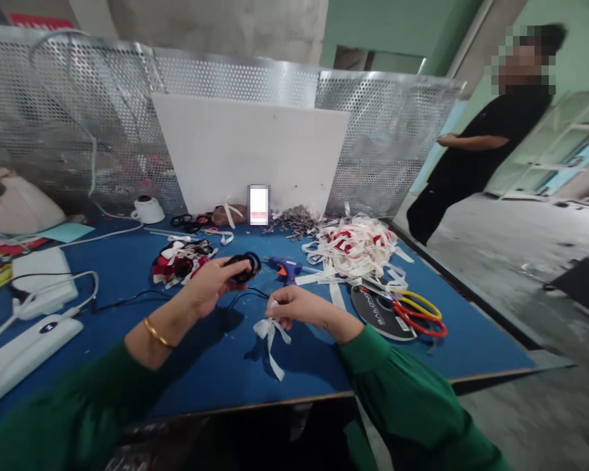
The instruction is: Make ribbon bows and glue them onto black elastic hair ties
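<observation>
- Left hand [211, 284]: raised just above the blue table [216, 366], forearm in a green sleeve with a gold bangle [156, 332] at the wrist; fingers curled forward and closed on a black hair tie [244, 266], which sits at the fingertips, out past the palm.
- Right hand [294, 306]: low over the table, knuckles up, wrist bent inward; fingers pinched on the knot of a white ribbon bow [269, 333]. The bow hangs below and to the left of the pinch, its tails trailing down onto the table.
- Hair tie and bow: near each other but apart, the tie higher and further from the person.
- Blue glue gun [283, 267]: lying on the table just beyond the right hand, beside the hair tie.
- Heap of white and red ribbon strips [353, 248]: further back on the right.
- Black disc [375, 311] with red and yellow loops [417, 314]: right of the right hand.
- Small pile of finished bows [179, 261]: behind the left hand.
- White board [250, 154]: upright against a perforated metal screen [78, 118] at the table's back edge.
- Another person in black [476, 150]: standing at far right, away from the table.
</observation>
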Demonstrator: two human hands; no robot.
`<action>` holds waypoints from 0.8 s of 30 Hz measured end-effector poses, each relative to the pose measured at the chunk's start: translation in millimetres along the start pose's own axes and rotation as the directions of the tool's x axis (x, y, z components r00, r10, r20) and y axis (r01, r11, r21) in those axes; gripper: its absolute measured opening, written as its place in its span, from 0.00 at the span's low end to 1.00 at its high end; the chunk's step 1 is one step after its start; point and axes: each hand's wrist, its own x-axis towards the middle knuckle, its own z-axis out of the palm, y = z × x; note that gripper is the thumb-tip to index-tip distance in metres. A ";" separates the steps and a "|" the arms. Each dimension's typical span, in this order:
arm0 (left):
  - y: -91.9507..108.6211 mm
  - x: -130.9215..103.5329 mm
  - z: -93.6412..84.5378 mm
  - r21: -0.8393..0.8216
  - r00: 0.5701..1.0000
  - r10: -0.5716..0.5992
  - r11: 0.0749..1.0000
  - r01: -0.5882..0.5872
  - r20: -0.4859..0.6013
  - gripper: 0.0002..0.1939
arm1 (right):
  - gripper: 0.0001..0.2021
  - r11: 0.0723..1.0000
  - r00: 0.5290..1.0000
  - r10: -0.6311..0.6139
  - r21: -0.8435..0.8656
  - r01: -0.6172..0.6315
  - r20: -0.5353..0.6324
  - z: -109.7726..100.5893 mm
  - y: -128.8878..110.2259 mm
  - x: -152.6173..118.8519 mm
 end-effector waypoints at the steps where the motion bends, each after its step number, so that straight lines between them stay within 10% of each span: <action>1: -8.9 -3.6 0.1 -0.033 1.000 -0.025 0.999 0.025 -0.002 0.15 | 0.17 1.000 1.000 0.002 0.008 -0.002 0.002 0.3 -1.2 -0.2; 12: -29.4 -7.1 -3.5 -0.240 0.993 -0.114 0.965 0.105 -0.024 0.12 | 0.16 0.996 0.997 -0.064 0.061 0.066 -0.043 -19.4 -5.0 -8.5; 18: -25.3 -17.2 0.6 -0.301 0.989 -0.128 0.943 0.144 0.071 0.10 | 0.15 0.987 0.901 -0.158 -0.052 0.150 -0.403 -63.0 -16.8 -27.1; 21: -21.9 -19.4 2.4 -0.356 0.986 -0.144 0.920 0.166 0.087 0.17 | 0.15 0.985 0.848 -0.147 -0.154 0.078 -0.509 -78.5 -12.1 -29.2; 24: -21.7 -19.8 3.3 -0.390 0.982 -0.161 0.901 0.189 0.103 0.21 | 0.15 0.948 0.901 -0.061 -0.309 -0.083 -0.429 -85.9 0.6 -23.1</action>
